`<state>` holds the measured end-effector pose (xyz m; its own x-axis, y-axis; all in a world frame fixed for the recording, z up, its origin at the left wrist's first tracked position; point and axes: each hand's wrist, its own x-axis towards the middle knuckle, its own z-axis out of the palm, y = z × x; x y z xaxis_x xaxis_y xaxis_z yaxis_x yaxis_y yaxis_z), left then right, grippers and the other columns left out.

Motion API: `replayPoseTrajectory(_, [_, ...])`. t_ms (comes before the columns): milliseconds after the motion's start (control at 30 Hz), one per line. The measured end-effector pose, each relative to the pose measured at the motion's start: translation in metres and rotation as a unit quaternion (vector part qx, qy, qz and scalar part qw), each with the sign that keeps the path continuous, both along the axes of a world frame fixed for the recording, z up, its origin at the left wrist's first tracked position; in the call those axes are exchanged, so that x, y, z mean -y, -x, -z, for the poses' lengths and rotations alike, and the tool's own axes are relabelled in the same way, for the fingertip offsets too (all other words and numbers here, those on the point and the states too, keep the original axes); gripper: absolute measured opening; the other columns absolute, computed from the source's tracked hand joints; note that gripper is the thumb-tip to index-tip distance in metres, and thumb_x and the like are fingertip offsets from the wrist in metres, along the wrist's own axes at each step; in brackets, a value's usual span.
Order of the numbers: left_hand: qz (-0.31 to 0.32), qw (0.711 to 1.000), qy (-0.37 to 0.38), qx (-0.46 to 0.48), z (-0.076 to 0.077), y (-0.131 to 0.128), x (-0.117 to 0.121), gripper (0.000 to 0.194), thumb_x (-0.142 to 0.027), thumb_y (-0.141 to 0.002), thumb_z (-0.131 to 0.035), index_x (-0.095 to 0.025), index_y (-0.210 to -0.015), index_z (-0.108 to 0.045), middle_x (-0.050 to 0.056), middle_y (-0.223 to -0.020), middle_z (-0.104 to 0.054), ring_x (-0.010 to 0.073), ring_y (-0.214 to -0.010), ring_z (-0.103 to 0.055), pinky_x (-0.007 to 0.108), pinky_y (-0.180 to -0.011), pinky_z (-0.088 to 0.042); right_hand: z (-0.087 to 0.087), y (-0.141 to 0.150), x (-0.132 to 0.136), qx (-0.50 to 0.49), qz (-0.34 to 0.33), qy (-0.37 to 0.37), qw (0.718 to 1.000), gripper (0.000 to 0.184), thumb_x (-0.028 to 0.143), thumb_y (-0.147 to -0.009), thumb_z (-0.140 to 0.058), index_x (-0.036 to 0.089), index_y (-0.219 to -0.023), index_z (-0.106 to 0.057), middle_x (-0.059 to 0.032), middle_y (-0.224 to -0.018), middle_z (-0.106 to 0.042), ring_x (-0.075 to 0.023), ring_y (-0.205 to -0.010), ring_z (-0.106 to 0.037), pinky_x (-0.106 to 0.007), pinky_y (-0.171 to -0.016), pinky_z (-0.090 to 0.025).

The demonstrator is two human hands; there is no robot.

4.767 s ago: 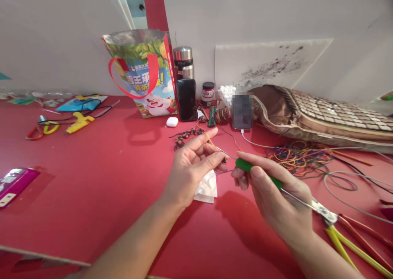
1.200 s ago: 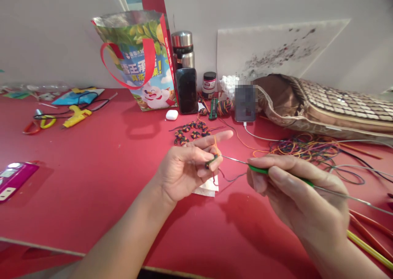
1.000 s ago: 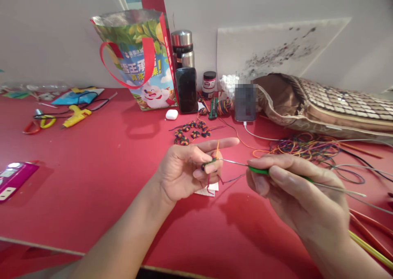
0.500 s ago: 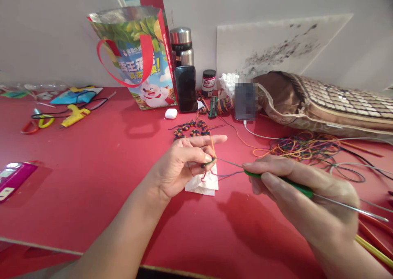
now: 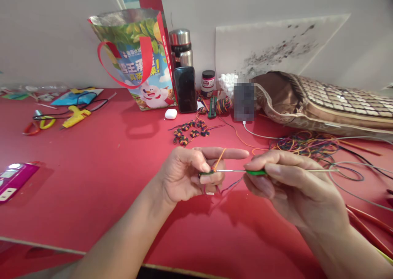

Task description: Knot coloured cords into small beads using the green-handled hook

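My left hand [image 5: 184, 174] pinches a small dark multicoloured crochet piece [image 5: 206, 173] between thumb and fingers, its index finger stretched to the right. An orange strand of yarn [image 5: 220, 159] runs from the piece up over that finger. In my right hand [image 5: 297, 189] is a crochet hook [image 5: 256, 172] with a green grip, held level. Its thin metal shaft reaches left to the edge of the piece; the tip is too small to make out. A blue-purple yarn tail [image 5: 232, 185] hangs below, between the hands. Several small crocheted pieces [image 5: 183, 140] lie on the table beyond.
Tangled yarn [image 5: 302, 143] lies to the right, before a patterned cushion [image 5: 337, 103]. Behind stand a shopping bag [image 5: 144, 74], a steel flask [image 5: 181, 41], a dark phone [image 5: 186, 89] and a yarn ball [image 5: 224, 105]. A yellow glue gun [image 5: 76, 116] sits left.
My left hand has moved slightly down and right. My right hand has shifted left, and the hook has turned from slanting to nearly level. The white paper under my left hand is now mostly hidden.
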<state>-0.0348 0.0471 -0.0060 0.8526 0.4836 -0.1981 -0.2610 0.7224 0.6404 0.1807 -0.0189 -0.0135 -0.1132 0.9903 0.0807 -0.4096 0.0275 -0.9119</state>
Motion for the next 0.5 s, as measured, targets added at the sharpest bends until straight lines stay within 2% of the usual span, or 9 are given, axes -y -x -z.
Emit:
replayPoseTrajectory(100, [-0.032, 0.999, -0.010, -0.014, -0.001, -0.001, 0.000, 0.053, -0.017, -0.065, -0.065, -0.011, -0.114, -0.086, -0.003, -0.054, -0.045, 0.0089, -0.049, -0.023, 0.031, -0.051, -0.012, 0.000, 0.000, 0.000, 0.008, 0.017, -0.010, 1.000, 0.014, 0.026, -0.091, -0.078, 0.022, -0.090, -0.091, -0.0023, -0.050, -0.064, -0.0117, -0.046, -0.054, -0.024, -0.045, -0.040])
replayPoseTrajectory(233, [-0.137, 0.988, -0.046, -0.058, -0.004, -0.003, 0.000, 0.043, -0.014, -0.068, -0.072, -0.010, -0.109, -0.086, -0.002, -0.056, -0.047, 0.0080, -0.052, -0.035, 0.027, -0.051, -0.017, 0.001, 0.001, 0.007, 0.095, 0.100, -0.064, 0.988, 0.013, 0.022, -0.094, -0.079, 0.025, -0.095, -0.091, -0.0045, -0.063, -0.074, -0.0142, -0.057, -0.065, -0.026, -0.052, -0.051])
replayPoseTrajectory(333, [-0.193, 0.978, -0.045, -0.058, -0.007, -0.006, 0.003, 0.043, -0.010, -0.069, -0.072, -0.011, -0.111, -0.085, -0.003, -0.057, -0.049, 0.0074, -0.052, -0.036, 0.025, -0.051, -0.022, 0.003, 0.004, 0.016, 0.212, 0.159, -0.154, 0.952, 0.023, 0.015, -0.098, -0.073, 0.030, -0.106, -0.090, -0.0028, -0.073, -0.078, -0.0144, -0.064, -0.069, -0.025, -0.059, -0.055])
replayPoseTrajectory(433, [-0.218, 0.974, -0.028, -0.052, -0.008, -0.009, 0.006, 0.044, -0.009, -0.068, -0.070, -0.011, -0.109, -0.086, -0.001, -0.059, -0.056, 0.0075, -0.051, -0.039, 0.025, -0.053, -0.026, 0.004, 0.008, 0.021, 0.288, 0.162, -0.237, 0.914, 0.037, 0.007, -0.098, -0.068, 0.032, -0.119, -0.085, -0.0002, -0.079, -0.078, -0.0132, -0.066, -0.070, -0.023, -0.058, -0.055])
replayPoseTrajectory(500, [-0.217, 0.975, -0.014, -0.052, -0.008, -0.010, 0.007, 0.044, -0.009, -0.067, -0.069, -0.012, -0.107, -0.087, -0.001, -0.059, -0.058, 0.0072, -0.050, -0.040, 0.024, -0.054, -0.028, 0.004, 0.010, 0.023, 0.300, 0.154, -0.267, 0.903, 0.046, 0.002, -0.097, -0.066, 0.033, -0.126, -0.082, 0.0012, -0.080, -0.077, -0.0128, -0.067, -0.070, -0.023, -0.060, -0.056])
